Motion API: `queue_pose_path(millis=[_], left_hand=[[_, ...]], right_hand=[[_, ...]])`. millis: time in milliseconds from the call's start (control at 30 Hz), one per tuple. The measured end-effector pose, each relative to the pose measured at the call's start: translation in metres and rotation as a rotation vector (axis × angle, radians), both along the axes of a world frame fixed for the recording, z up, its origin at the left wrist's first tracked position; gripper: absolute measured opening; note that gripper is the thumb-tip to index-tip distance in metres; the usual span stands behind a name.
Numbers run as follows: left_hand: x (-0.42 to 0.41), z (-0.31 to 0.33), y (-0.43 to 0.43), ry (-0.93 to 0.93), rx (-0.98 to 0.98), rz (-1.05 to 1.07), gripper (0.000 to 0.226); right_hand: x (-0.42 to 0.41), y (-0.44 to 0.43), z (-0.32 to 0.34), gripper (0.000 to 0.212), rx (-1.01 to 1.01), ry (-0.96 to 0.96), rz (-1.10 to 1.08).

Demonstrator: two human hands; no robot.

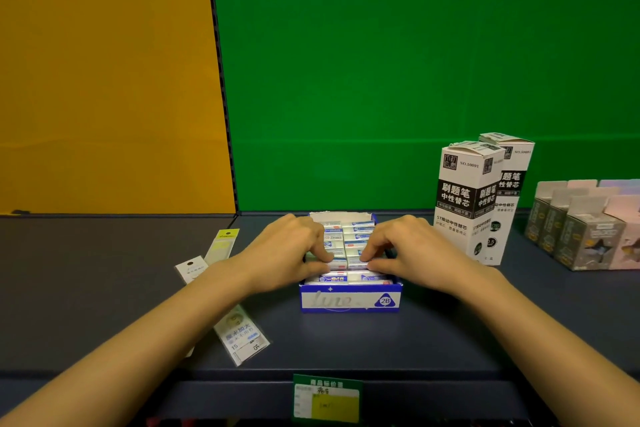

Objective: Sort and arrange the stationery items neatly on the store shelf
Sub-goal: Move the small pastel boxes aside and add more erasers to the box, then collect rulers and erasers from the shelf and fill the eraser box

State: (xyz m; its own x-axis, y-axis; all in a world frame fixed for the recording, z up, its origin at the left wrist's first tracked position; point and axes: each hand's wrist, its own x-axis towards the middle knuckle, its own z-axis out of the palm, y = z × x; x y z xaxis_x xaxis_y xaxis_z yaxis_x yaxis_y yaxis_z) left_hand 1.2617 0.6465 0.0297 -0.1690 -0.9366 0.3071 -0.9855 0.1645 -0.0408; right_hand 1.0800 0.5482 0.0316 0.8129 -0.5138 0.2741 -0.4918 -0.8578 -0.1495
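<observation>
Step in hand, apparently: squaring eraser packs [358,236] in the blue box [349,302] at shelf [450,340] centre. Left hand [287,253] and right hand [408,250]: grip closed, each pinching a pack. Next: probably seat both level.

The left hand [287,250] and right hand [412,250] cover the middle rows of small packs [356,229] in the blue box [349,302], pinching among them; how many each holds cannot be told; the left forearm hides the middle of the flat packets [242,336]; the grey cartons [585,236] run off the right edge; the price tag [327,399] writing is blurred.
</observation>
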Motion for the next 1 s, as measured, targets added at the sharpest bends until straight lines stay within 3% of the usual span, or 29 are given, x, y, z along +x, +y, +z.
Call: queue_pose_path(millis=[200, 400, 500, 600, 767, 1000], left_hand=[[0.007, 0.001, -0.002, 0.051, 0.066, -0.043, 0.022], [0.027, 0.002, 0.031, 0.365, -0.402, 0.073, 0.016], [0.056, 0.001, 0.06, 0.465, -0.489, 0.223, 0.013], [0.085, -0.008, 0.089, 0.465, -0.439, 0.426, 0.013], [0.1, -0.031, 0.116, 0.431, -0.236, 0.646, 0.004], [0.092, -0.043, 0.126, 0.311, -0.109, 0.58, 0.026]], right_hand=[[0.001, 0.003, 0.003, 0.014, -0.012, 0.017, -0.024], [0.03, 0.036, 0.017, 0.021, -0.017, -0.153, 0.085], [0.056, 0.06, 0.023, 0.022, 0.025, -0.194, 0.175], [0.086, 0.083, 0.017, 0.028, 0.029, -0.108, 0.248], [0.125, 0.115, -0.005, 0.064, 0.03, 0.257, 0.168], [0.147, 0.114, -0.005, 0.053, 0.183, 0.405, 0.076]])
